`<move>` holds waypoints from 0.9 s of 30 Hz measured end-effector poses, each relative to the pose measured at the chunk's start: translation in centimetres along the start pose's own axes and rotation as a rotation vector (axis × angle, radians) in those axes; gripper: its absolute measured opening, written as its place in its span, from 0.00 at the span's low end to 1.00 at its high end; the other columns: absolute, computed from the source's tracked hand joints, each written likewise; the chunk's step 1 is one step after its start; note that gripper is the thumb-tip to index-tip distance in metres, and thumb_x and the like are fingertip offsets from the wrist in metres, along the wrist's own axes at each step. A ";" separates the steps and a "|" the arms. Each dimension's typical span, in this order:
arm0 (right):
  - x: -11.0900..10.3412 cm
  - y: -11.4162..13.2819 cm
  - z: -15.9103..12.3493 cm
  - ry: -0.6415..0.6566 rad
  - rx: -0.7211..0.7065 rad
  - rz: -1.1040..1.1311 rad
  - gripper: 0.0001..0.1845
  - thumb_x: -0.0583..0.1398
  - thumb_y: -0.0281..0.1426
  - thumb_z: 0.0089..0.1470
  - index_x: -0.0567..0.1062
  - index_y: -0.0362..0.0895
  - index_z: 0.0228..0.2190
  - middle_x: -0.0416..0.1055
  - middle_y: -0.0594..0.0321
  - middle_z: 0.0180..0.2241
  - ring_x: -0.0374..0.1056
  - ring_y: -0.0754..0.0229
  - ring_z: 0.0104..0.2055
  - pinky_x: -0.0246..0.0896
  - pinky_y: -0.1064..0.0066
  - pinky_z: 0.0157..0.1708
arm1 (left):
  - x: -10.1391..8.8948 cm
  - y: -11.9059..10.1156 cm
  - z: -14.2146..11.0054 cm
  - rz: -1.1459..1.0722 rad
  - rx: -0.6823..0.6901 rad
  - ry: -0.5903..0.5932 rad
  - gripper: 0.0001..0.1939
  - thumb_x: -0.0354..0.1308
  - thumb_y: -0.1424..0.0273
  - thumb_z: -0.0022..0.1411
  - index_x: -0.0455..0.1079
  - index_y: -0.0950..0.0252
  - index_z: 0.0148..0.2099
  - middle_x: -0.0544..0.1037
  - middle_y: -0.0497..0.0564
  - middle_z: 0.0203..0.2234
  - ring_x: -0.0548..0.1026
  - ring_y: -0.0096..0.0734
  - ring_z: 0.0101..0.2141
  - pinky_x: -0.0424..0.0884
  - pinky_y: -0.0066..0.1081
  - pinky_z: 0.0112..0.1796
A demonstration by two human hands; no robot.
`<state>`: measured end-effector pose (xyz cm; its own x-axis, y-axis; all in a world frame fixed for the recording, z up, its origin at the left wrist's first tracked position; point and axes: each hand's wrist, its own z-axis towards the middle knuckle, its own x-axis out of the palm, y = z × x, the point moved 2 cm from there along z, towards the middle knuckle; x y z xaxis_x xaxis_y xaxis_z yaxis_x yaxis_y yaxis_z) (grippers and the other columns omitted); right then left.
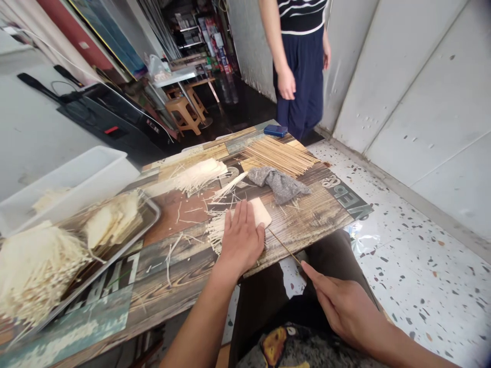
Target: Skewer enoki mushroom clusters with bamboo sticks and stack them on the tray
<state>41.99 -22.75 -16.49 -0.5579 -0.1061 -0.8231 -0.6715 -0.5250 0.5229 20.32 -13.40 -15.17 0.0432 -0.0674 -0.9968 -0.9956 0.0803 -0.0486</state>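
Observation:
My left hand (242, 237) lies flat, fingers stretched out, on a bunch of enoki mushrooms (262, 211) near the table's front edge. The bunch's pale base shows to the right of my fingers; thin stems fan out to the left. Low on the right, my right hand (337, 306) is closed around a thin wooden skewer (284, 247). The skewer's far end reaches the near edge of the enoki base; whether it has gone in, I cannot tell. Beyond my left hand lie a small loose enoki strand bundle (230, 187) and a grey cloth (279, 184).
Many skewers (282, 155) lie at the table's far end by a blue box-like item (275, 131). Flattened enoki (201, 174) sit mid-table. A metal tray (155, 207) heaped with enoki and a white bin (103, 176) stand left. A person (301, 66) stands beyond the table.

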 end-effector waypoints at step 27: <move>1.9 0.3 0.9 0.064 0.006 0.060 0.30 0.45 0.22 0.57 0.61 0.35 0.60 0.76 0.56 0.26 0.72 0.58 0.27 0.71 0.68 0.33 | -1.1 0.2 0.1 -0.012 -0.005 0.085 0.32 0.30 0.62 0.70 0.39 0.77 0.69 0.43 0.58 0.68 0.40 0.39 0.67 0.37 0.48 0.64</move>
<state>40.33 -22.34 -17.70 -0.5653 -0.1909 -0.8025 -0.6409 -0.5108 0.5730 20.05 -13.22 -14.08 0.0482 -0.1521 -0.9872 -0.9954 0.0744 -0.0600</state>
